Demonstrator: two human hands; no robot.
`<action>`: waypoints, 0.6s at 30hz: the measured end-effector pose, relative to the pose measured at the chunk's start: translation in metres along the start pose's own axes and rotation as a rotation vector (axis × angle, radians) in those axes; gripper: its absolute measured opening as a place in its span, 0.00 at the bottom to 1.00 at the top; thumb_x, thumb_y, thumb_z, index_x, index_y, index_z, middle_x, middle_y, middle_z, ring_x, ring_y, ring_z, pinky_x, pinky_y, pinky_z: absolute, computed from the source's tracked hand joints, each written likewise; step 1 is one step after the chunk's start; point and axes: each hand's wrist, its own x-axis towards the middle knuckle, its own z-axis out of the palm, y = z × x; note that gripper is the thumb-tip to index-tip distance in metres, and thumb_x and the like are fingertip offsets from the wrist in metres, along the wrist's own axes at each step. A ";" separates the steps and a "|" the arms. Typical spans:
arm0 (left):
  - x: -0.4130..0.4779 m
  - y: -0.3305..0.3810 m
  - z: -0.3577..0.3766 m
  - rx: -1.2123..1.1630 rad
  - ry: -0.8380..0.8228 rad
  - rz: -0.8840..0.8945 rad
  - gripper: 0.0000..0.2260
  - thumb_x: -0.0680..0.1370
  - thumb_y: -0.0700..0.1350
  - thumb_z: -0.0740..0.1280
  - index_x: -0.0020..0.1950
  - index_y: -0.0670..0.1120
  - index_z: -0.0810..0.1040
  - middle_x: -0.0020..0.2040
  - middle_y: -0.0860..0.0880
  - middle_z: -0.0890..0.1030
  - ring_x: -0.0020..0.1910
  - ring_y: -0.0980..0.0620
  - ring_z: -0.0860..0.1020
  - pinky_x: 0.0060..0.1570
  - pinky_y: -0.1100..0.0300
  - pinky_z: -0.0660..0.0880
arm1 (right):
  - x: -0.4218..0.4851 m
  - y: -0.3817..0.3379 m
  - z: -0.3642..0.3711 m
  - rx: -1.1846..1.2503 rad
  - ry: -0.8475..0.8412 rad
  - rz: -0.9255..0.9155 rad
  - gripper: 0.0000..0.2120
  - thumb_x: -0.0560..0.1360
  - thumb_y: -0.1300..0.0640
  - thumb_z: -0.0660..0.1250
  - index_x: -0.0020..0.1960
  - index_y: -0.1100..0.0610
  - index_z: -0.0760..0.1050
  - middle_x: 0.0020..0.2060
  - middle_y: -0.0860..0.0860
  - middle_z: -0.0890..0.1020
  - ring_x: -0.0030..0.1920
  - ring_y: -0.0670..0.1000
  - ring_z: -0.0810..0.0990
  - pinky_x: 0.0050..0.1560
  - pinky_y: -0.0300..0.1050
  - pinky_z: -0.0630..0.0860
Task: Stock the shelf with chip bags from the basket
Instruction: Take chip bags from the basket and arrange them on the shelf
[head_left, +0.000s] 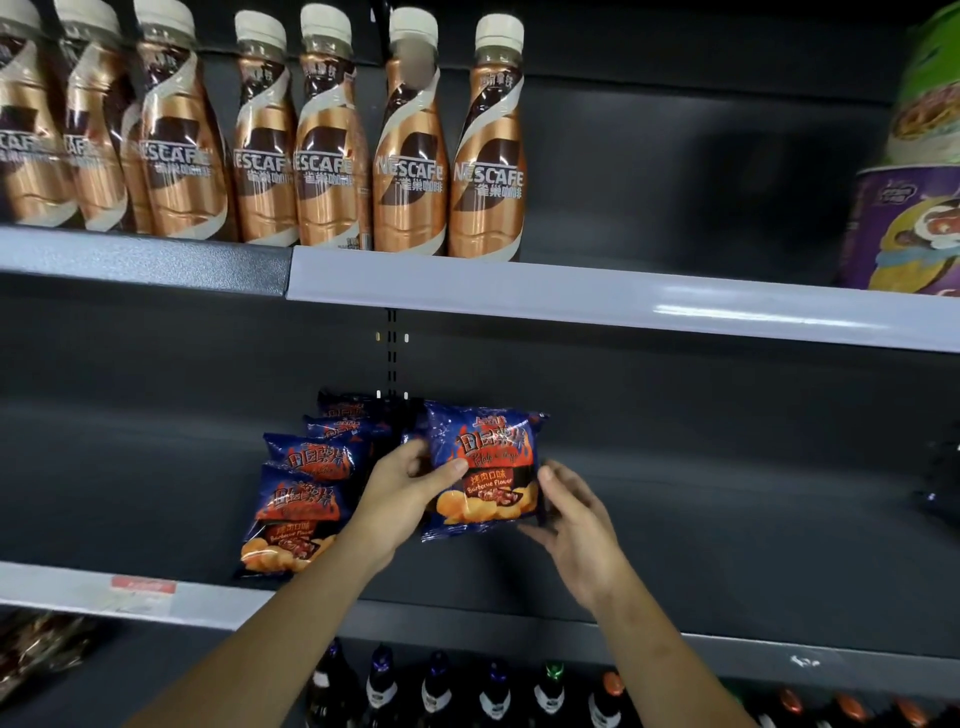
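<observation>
— What's furthest left?
— Coffee bottles in a row on the upper shelf. Under them, on the middle shelf, a row of chip bags stands one behind another, fronts facing out.

— And the hands?
— The left hand comes next. Its thumb lies across the front of a chip bag and its fingers curl behind the bag's left edge, gripping it.

— Where is that bag?
— Upright over the middle shelf, just right of the row. I cannot tell whether its bottom touches the shelf.

— The other side?
— The right hand grips the bag's right edge and lower corner, fingers bent around it.

— Further right?
— Tubs stacked on the upper shelf, and dark bottles along the bottom.
</observation>
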 end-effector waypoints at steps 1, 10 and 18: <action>-0.001 -0.001 0.000 0.025 -0.015 0.008 0.11 0.77 0.44 0.72 0.58 0.48 0.81 0.53 0.49 0.86 0.54 0.50 0.84 0.56 0.54 0.79 | -0.001 -0.001 0.001 -0.038 -0.016 -0.012 0.24 0.73 0.50 0.76 0.66 0.58 0.77 0.59 0.58 0.84 0.60 0.61 0.83 0.55 0.53 0.81; 0.006 -0.018 0.000 0.268 0.154 0.026 0.24 0.74 0.55 0.74 0.67 0.49 0.74 0.61 0.50 0.79 0.60 0.53 0.78 0.63 0.51 0.77 | 0.001 0.004 0.011 -0.107 0.018 -0.035 0.16 0.77 0.61 0.71 0.64 0.60 0.78 0.54 0.57 0.86 0.56 0.58 0.85 0.62 0.56 0.80; 0.005 -0.030 -0.006 0.378 0.175 0.024 0.17 0.78 0.52 0.70 0.64 0.47 0.76 0.57 0.51 0.80 0.55 0.55 0.79 0.56 0.58 0.78 | 0.007 0.016 0.021 -0.220 0.051 -0.033 0.12 0.78 0.60 0.70 0.62 0.57 0.80 0.51 0.53 0.88 0.53 0.54 0.86 0.58 0.52 0.81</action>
